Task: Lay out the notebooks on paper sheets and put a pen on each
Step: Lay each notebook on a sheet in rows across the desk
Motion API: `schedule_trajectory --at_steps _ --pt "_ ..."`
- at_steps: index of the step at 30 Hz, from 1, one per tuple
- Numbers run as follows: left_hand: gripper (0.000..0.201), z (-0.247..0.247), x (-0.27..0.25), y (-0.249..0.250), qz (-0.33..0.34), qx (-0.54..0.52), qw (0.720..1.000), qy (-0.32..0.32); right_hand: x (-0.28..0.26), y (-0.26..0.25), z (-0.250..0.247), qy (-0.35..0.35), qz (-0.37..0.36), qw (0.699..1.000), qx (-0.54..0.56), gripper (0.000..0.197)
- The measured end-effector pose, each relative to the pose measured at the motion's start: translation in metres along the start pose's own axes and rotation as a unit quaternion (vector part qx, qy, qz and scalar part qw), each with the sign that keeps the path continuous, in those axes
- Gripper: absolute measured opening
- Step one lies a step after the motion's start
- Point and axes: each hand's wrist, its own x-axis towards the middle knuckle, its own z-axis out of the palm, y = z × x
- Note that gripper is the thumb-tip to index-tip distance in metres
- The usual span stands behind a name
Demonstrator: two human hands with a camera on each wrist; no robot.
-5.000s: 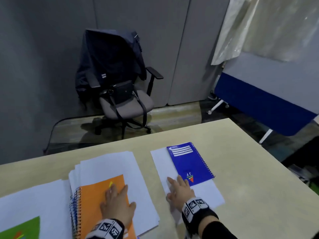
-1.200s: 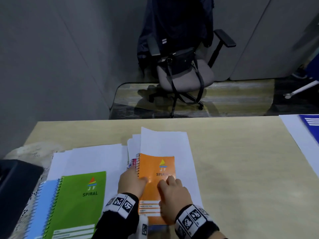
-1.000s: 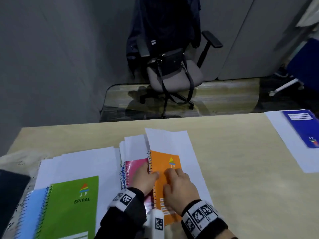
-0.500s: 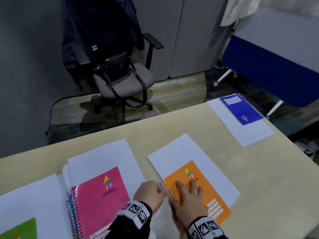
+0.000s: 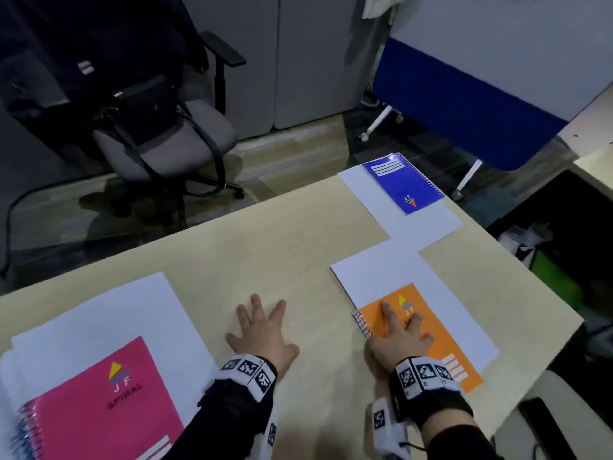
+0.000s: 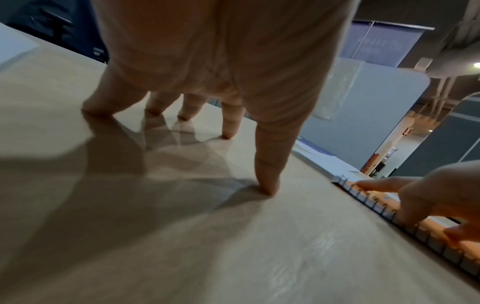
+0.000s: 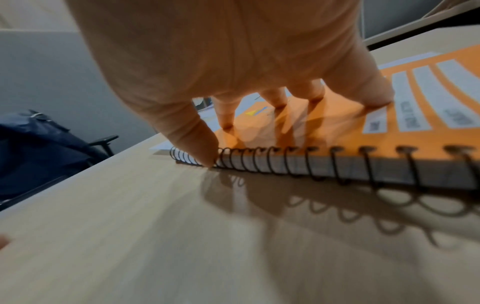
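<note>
Splayed right hand (image 5: pixel 396 340) presses the spiral-bound orange notebook (image 5: pixel 441 340) onto white paper (image 5: pixel 391 270); left hand (image 5: pixel 262 333) rests flat, fingers spread, on wood-grain table (image 5: pixel 282 247)

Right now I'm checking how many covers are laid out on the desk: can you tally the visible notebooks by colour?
Blue: 1, the blue notebook on the far sheet.
Orange: 1, the orange notebook on the near sheet, under the right hand.
Pink: 1, the pink notebook on the paper stack.
Total: 3 with covers showing. More spirals sit beneath the pink one; I cannot count those.
</note>
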Motion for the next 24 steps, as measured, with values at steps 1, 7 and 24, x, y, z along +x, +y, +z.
schedule_trajectory --at_steps 1,7,24 --pt "0.093 0.001 0.002 0.004 -0.008 0.007 1.000 -0.006 0.007 0.007 -0.006 0.005 0.009 1.000 -0.003 0.080" --pt "0.110 0.000 0.016 0.020 -0.040 0.015 0.999 -0.025 0.047 0.037 -0.045 0.006 0.052 0.999 0.000 0.084" --pt "0.113 -0.002 0.056 0.103 -0.033 0.026 0.999 -0.001 0.109 0.062 -0.117 -0.002 0.085 0.996 -0.022 0.085"
